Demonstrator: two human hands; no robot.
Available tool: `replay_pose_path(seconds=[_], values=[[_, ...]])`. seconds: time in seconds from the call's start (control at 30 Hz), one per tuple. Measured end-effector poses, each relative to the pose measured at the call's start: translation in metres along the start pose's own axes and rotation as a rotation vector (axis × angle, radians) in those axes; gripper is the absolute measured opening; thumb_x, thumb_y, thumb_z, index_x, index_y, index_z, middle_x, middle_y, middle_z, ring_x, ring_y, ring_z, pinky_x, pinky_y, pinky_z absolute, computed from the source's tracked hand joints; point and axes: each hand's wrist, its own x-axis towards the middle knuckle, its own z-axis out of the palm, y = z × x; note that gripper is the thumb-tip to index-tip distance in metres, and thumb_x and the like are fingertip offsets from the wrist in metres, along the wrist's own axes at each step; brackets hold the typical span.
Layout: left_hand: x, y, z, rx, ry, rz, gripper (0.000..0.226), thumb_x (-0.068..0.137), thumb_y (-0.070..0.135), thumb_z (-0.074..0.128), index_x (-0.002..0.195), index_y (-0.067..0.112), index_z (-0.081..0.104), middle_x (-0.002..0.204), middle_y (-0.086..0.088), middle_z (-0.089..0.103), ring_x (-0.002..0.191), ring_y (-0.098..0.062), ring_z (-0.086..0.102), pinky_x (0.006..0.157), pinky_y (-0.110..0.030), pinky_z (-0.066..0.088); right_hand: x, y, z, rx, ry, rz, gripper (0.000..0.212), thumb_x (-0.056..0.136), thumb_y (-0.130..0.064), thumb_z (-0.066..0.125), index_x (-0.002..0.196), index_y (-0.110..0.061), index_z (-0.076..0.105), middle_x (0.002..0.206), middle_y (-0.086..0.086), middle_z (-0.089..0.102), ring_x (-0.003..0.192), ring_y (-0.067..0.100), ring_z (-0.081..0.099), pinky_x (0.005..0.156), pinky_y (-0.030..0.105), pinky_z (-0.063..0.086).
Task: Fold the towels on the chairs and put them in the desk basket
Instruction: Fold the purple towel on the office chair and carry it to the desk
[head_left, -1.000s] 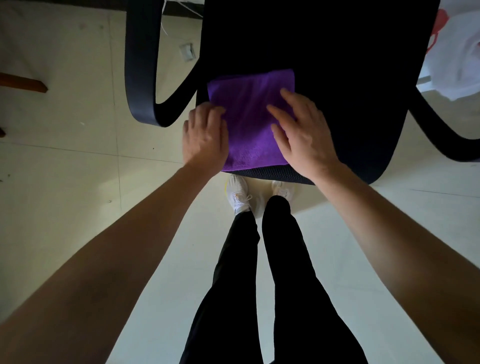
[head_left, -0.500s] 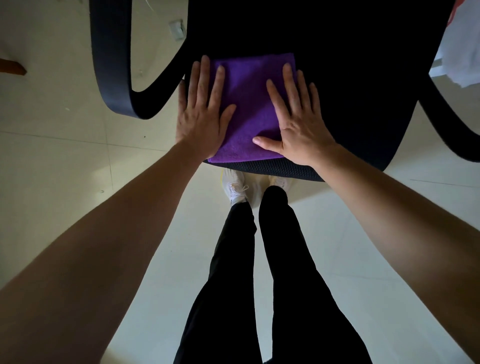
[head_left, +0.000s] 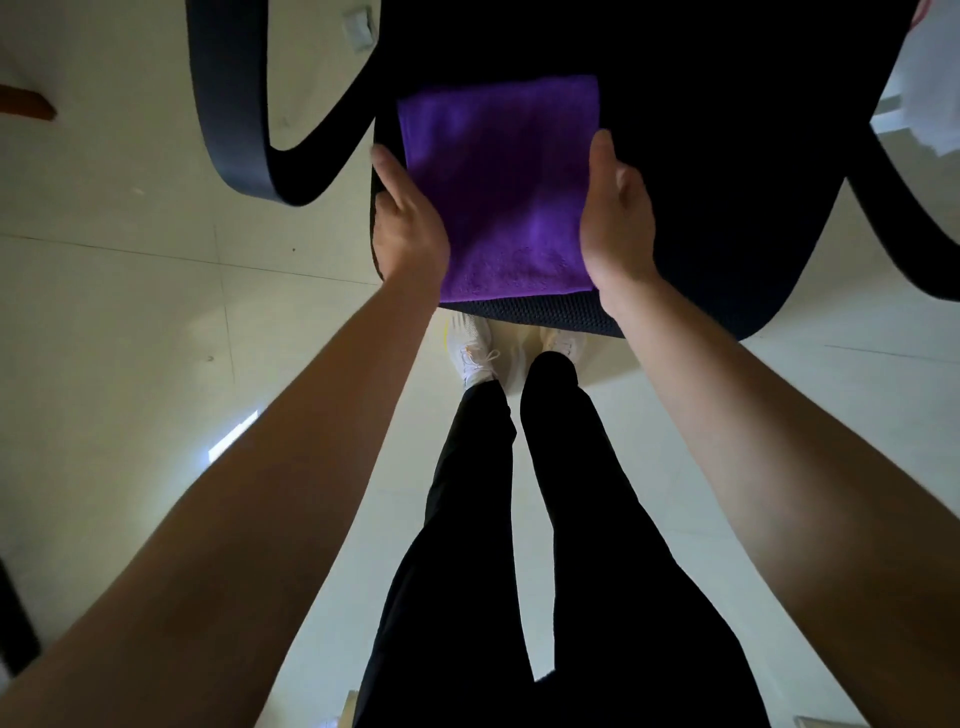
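Note:
A folded purple towel (head_left: 498, 197) lies flat near the front edge of a black chair seat (head_left: 727, 156). My left hand (head_left: 408, 228) is at the towel's left side, thumb along the edge and fingers tucked out of sight under it. At the right side my right hand (head_left: 615, 218) does the same, its thumb pointing away from me. Both hands hold the towel between them. The desk basket is not in view.
The chair's left armrest (head_left: 228, 114) curves over the pale tiled floor, and the right armrest (head_left: 909, 218) runs off the frame. Something white (head_left: 935, 78) shows at the top right. A wooden piece (head_left: 26, 104) is at the far left. My legs and white shoes are below the seat.
Both hands lay flat on top of the towel, pressing it. They have now slid off to its left and right sides and taken hold of the edges.

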Motion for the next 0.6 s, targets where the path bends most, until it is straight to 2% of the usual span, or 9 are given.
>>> replay_pose_path(seconds=[0.07,0.17,0.23,0.3,0.37,0.43,0.53,0.57,0.6], values=[[0.000,0.014,-0.008,-0.130,-0.108,-0.184,0.085,0.092,0.074,0.013,0.149,0.017,0.040,0.149,-0.007,0.046,0.136,-0.029,0.044,0.115,-0.045,0.033,-0.003,-0.013,-0.007,0.095,-0.086,0.110,0.063,0.087,-0.077,0.041,0.113,-0.025,0.067,0.114,-0.009,0.067,0.113,0.015,0.061,0.108,0.037,0.044],[-0.026,0.033,-0.026,-0.220,-0.225,-0.255,0.083,0.090,0.078,0.013,0.151,0.026,0.034,0.152,-0.002,0.042,0.138,-0.027,0.041,0.117,-0.048,0.030,-0.020,-0.036,-0.023,0.109,-0.181,0.173,0.093,0.080,-0.085,0.037,0.142,-0.019,0.054,0.144,0.000,0.055,0.129,0.021,0.053,0.115,0.042,0.038],[-0.043,0.042,-0.041,-0.261,-0.252,-0.250,0.084,0.088,0.079,0.012,0.149,0.028,0.039,0.148,-0.002,0.047,0.134,-0.027,0.046,0.115,-0.049,0.033,-0.034,-0.050,-0.039,0.129,-0.186,0.195,0.103,0.072,-0.093,0.036,0.143,-0.019,0.053,0.143,0.001,0.056,0.129,0.023,0.054,0.115,0.044,0.037],[-0.059,0.052,-0.060,-0.322,-0.296,-0.237,0.091,0.082,0.085,0.013,0.141,0.027,0.050,0.137,-0.003,0.059,0.124,-0.027,0.057,0.110,-0.051,0.039,-0.044,-0.059,-0.056,0.170,-0.191,0.227,0.117,0.052,-0.103,0.036,0.132,-0.022,0.063,0.132,0.000,0.065,0.119,0.024,0.061,0.110,0.047,0.042],[-0.085,0.069,-0.085,-0.348,-0.341,-0.207,0.097,0.077,0.088,0.011,0.131,0.024,0.061,0.127,-0.003,0.065,0.116,-0.026,0.062,0.107,-0.053,0.042,-0.070,-0.079,-0.081,0.226,-0.219,0.203,0.105,0.056,-0.100,0.034,0.117,-0.022,0.071,0.119,0.001,0.071,0.109,0.025,0.067,0.103,0.049,0.048],[-0.120,0.094,-0.106,-0.367,-0.397,-0.186,0.101,0.076,0.090,0.011,0.125,0.020,0.066,0.122,-0.004,0.068,0.112,-0.027,0.064,0.106,-0.053,0.043,-0.102,-0.104,-0.106,0.263,-0.223,0.182,0.098,0.060,-0.098,0.035,0.112,-0.024,0.072,0.116,0.002,0.072,0.108,0.026,0.067,0.102,0.050,0.049],[-0.180,0.134,-0.142,-0.433,-0.555,-0.105,0.102,0.078,0.090,0.013,0.129,0.016,0.063,0.120,-0.007,0.070,0.111,-0.028,0.066,0.100,-0.048,0.049,-0.149,-0.140,-0.140,0.276,-0.226,0.119,0.121,0.042,-0.107,0.041,0.128,-0.025,0.065,0.129,-0.001,0.067,0.119,0.024,0.062,0.109,0.048,0.043],[-0.192,0.142,-0.151,-0.462,-0.606,-0.098,0.101,0.079,0.089,0.014,0.130,0.015,0.062,0.122,-0.008,0.069,0.112,-0.028,0.066,0.095,-0.046,0.051,-0.163,-0.153,-0.148,0.276,-0.214,0.081,0.120,0.048,-0.105,0.042,0.135,-0.025,0.061,0.136,-0.002,0.063,0.124,0.021,0.059,0.113,0.046,0.040],[-0.207,0.151,-0.162,-0.503,-0.653,-0.082,0.100,0.079,0.089,0.017,0.130,0.015,0.061,0.126,-0.006,0.067,0.114,-0.027,0.066,0.091,-0.045,0.053,-0.186,-0.171,-0.159,0.281,-0.200,0.015,0.108,0.063,-0.098,0.042,0.141,-0.024,0.056,0.142,-0.002,0.058,0.129,0.019,0.054,0.115,0.043,0.037]])
